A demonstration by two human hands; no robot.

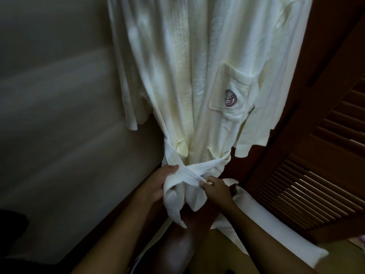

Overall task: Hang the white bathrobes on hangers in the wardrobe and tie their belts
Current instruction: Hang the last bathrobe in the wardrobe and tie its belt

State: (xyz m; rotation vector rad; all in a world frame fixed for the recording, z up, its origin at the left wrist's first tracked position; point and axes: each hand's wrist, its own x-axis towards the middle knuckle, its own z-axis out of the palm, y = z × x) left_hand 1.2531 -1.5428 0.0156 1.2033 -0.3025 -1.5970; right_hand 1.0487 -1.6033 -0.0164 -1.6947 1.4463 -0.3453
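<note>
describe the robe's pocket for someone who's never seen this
Find the white bathrobe hanging between the pale wall and the slatted wooden door. On its door-side front, above the crossed belt, is a patch pocket. It alone bears a dark round emblem.

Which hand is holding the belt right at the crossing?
The left hand, its thumb at the crossing of the belt; the right hand pinches a strand further along.

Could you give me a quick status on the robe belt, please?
Left hand, right hand grip belt, crossed at bathrobe waist. Knot not yet tight. Nothing blocking.
</note>
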